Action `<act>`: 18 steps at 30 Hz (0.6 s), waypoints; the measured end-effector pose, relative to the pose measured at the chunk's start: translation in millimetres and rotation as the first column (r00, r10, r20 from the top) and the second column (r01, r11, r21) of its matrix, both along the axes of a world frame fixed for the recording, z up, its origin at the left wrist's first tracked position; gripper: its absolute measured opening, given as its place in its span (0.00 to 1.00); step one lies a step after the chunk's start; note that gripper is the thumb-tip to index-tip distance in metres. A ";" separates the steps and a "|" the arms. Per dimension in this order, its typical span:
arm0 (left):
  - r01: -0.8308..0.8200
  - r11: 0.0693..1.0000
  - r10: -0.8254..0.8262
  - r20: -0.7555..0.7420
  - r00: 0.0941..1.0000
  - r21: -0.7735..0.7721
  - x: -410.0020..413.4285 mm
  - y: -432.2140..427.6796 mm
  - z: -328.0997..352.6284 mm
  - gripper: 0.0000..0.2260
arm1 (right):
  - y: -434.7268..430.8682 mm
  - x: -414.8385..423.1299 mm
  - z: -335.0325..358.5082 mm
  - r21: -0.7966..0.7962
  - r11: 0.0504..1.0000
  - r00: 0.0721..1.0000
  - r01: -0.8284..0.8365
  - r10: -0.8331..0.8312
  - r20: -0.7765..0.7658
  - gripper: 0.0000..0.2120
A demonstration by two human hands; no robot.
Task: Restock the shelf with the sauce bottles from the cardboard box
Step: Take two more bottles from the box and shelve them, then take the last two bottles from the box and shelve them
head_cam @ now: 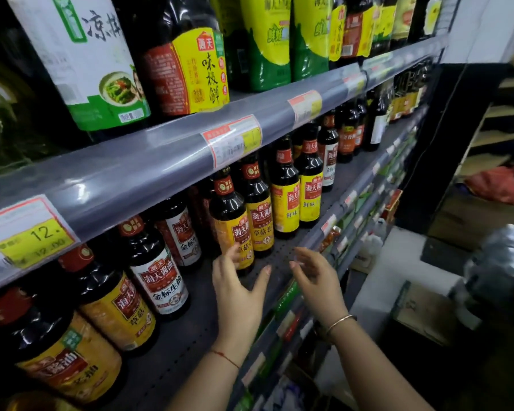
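Observation:
Dark sauce bottles with yellow, red and white labels stand in rows on the grey shelf (279,256). My left hand (238,292) is open over the shelf's front, its fingertips touching or just in front of a yellow-labelled bottle (235,226). A second yellow-labelled bottle (258,215) stands right beside it. To the right, my right hand (315,277) is open too, fingers apart, holding nothing, just off the shelf's front edge. A cardboard box (422,312) sits on the floor at the lower right.
The upper shelf (161,161) with price tags carries large bottles and green-yellow pouches close overhead. Lower shelves with price strips (350,203) run along the right. A black post (445,143) ends the shelving. Another cardboard box (472,221) and a plastic-wrapped bundle (499,268) lie beyond.

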State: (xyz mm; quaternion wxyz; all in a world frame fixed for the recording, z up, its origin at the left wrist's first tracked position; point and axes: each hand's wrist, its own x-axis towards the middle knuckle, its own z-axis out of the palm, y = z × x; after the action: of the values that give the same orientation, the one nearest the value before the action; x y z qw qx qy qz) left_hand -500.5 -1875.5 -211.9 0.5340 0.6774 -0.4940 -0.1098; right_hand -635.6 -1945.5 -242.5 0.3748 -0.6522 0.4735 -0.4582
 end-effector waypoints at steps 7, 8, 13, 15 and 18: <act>0.486 0.835 -0.547 0.308 0.778 0.257 -55.2 4.1 -46.5 0.17 | 57.6 -63.5 -55.0 0.016 0.980 0.909 0.197 -0.176 -0.377 0.12; 0.507 0.798 -0.599 0.332 0.729 0.327 -62.7 5.3 -60.7 0.18 | 66.5 -73.9 -65.5 0.041 0.973 0.879 0.229 -0.189 -0.437 0.13; 0.445 0.598 -0.784 0.372 0.497 0.667 -100.1 14.7 -147.1 0.18 | 105.8 -124.2 -135.1 0.184 0.921 0.754 0.344 -0.154 -0.639 0.17; 0.426 0.513 -0.843 0.341 0.417 0.745 -113.9 18.6 -180.9 0.18 | 118.0 -139.4 -165.1 0.258 0.891 0.736 0.374 -0.116 -0.667 0.17; 0.402 0.419 -0.893 0.289 0.346 0.814 -129.8 17.8 -224.9 0.16 | 128.8 -158.2 -209.4 0.326 0.861 0.704 0.391 -0.052 -0.708 0.16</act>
State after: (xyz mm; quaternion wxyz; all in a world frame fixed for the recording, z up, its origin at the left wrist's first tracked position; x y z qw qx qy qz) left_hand -630.3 -1857.7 -436.7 -0.0514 0.5129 -0.8289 -0.2172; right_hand -793.8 -1816.7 -451.9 0.2575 -0.6033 0.7471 -0.1078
